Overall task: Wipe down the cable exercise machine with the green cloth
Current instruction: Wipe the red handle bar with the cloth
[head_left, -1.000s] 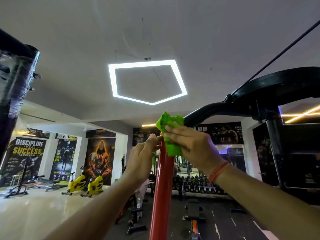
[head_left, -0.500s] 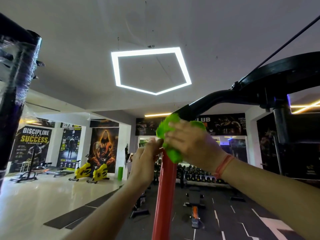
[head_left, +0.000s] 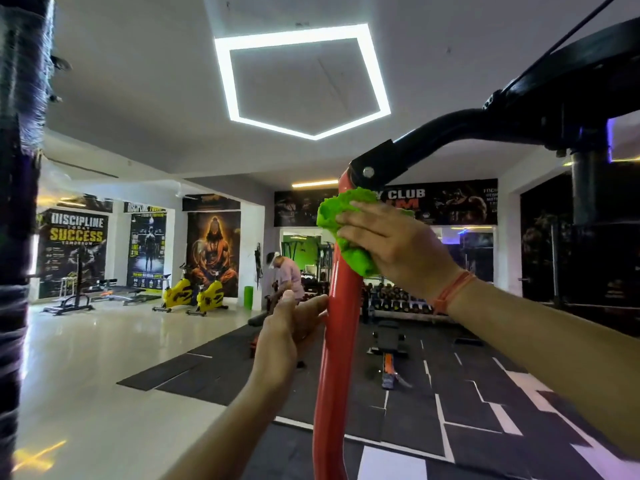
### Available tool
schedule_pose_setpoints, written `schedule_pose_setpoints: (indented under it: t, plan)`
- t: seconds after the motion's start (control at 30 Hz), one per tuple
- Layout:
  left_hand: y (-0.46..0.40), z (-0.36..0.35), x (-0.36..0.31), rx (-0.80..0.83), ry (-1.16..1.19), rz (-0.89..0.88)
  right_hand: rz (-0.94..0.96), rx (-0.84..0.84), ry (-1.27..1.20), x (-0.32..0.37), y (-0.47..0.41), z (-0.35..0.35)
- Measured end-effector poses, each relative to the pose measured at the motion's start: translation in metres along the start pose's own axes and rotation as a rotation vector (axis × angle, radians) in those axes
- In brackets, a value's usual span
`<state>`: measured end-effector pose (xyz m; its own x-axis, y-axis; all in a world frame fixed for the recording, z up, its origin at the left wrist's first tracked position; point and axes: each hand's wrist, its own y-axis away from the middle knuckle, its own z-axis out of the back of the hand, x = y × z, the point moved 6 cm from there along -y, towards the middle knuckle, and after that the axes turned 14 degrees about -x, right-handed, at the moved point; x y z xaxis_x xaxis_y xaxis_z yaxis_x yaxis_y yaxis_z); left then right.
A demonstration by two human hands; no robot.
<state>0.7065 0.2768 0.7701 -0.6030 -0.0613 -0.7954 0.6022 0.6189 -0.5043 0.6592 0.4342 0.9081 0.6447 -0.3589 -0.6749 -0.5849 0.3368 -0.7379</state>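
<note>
The right hand (head_left: 398, 247) presses the bunched green cloth (head_left: 349, 230) against the red upright post (head_left: 334, 358) of the cable machine, just below the black bolted arm (head_left: 433, 147); its fingers (head_left: 360, 221) lie nearly straight across the cloth. That arm reaches up and inward. Lower down, the left hand (head_left: 287, 332) is raised with straight, relaxed fingers, whose tips touch the post's left side.
</note>
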Motion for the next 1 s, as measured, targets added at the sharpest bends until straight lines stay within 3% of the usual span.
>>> schedule_pose_setpoints:
  t: [0.07, 0.17, 0.2, 0.3, 0.47, 0.6, 0.73, 0.87, 1.0]
  plan:
    - [0.004, 0.005, 0.009, -0.003, 0.015, 0.045, 0.013, 0.010, -0.058, 0.031, 0.025, -0.010]
    - [0.012, 0.012, 0.022, 0.010, 0.012, 0.079, 0.202, 0.083, -0.132, 0.056, 0.049, -0.009]
    - [0.016, 0.013, 0.024, 0.010, 0.017, 0.085, 0.184, 0.051, -0.115, 0.052, 0.048, -0.005]
    - [0.024, 0.018, 0.032, -0.012, 0.015, 0.085, -0.101, -0.046, -0.089, 0.048, 0.056, 0.000]
    - [0.045, 0.036, 0.057, -0.022, -0.024, 0.133, 0.087, 0.059, -0.168, 0.091, 0.093, 0.000]
    - [0.068, 0.056, 0.088, -0.051, -0.064, 0.238, -0.084, -0.028, -0.135, 0.099, 0.095, 0.002]
    - [0.096, 0.067, 0.122, -0.064, -0.084, 0.338, 0.062, 0.104, -0.194, 0.143, 0.133, -0.008]
    - [0.116, 0.076, 0.145, -0.142, -0.077, 0.396, -0.211, -0.004, -0.288, 0.149, 0.136, -0.001]
    - [0.137, 0.082, 0.160, -0.199, -0.038, 0.452, -0.341, 0.079, -0.408, 0.198, 0.194, -0.007]
